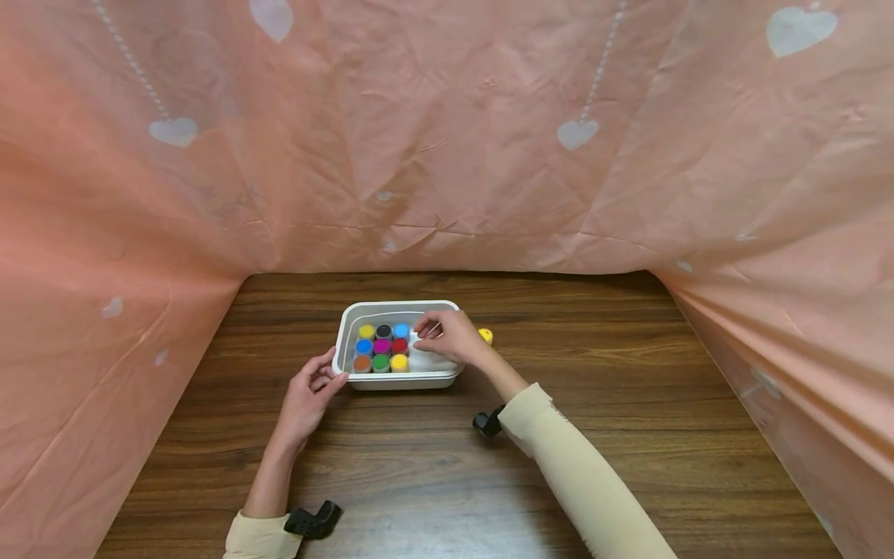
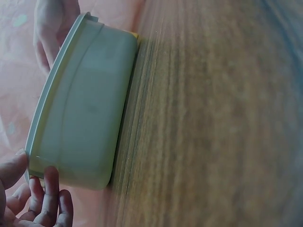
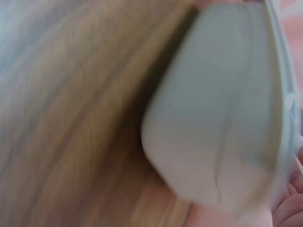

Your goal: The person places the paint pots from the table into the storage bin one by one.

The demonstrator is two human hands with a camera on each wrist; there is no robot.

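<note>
A white plastic tub (image 1: 401, 383) sits on the wooden table. Inside, on its left side, small jars with colored lids (image 1: 382, 347) stand close together in rows: yellow, black, blue, magenta, red, brown and green. My left hand (image 1: 307, 396) pinches the tub's front left corner, thumb on the rim and fingers beneath it, as the left wrist view (image 2: 40, 194) also shows. My right hand (image 1: 450, 338) reaches over the tub's right side with bent fingers just right of the jars. Something whitish shows by its fingertips; I cannot tell whether it is held.
A small yellow object (image 1: 485, 335) stands on the table (image 1: 594, 349) just right of the tub, partly behind my right wrist. A pink sheet with white hearts (image 1: 447, 155) hangs at the back and both sides. Black wrist cameras (image 1: 314, 520) are on both cuffs.
</note>
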